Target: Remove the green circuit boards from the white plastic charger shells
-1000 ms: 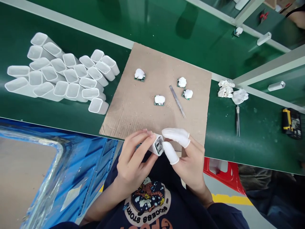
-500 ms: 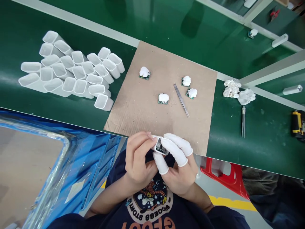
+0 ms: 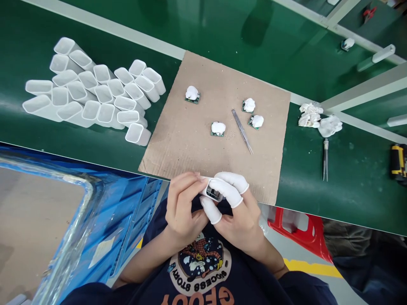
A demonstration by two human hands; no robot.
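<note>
where the cardboard sheet ends, the left hand clasps the white housing and the right hand pinches its open end between thumb and fingers; hold it steady, keeping the enclosed circuit board square.

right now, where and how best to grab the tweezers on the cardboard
Likely mid-length, pinching the tweezers from above and the left: they lie with thin tips at the near end, and two white-topped boards sit close on the right.
</note>
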